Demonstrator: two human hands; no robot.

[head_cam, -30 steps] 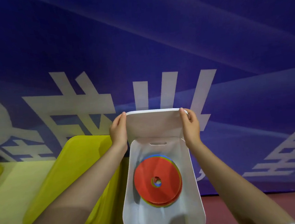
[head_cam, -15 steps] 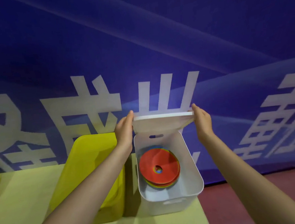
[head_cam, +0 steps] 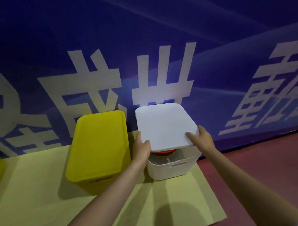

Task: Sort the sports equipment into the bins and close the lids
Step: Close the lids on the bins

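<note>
Both hands hold the white lid (head_cam: 165,125) over the white bin (head_cam: 174,168), one at each near corner. The left hand (head_cam: 141,147) grips the near-left corner with its thumb on top of the lid and its fingers under the edge; the right hand (head_cam: 203,139) grips the near-right corner the same way, thumb lying across the top. The lid covers most of the bin but its near edge is raised, leaving a gap at the front through which the rim of the orange discs (head_cam: 163,152) inside shows. The white bin stands on a pale yellow mat (head_cam: 36,211), just beside a yellow bin (head_cam: 89,185) whose yellow lid (head_cam: 99,143) is already on. A blue banner (head_cam: 139,42) with large white characters rises behind both bins, and a dark red floor (head_cam: 264,166) lies to the right of the mat.
</note>
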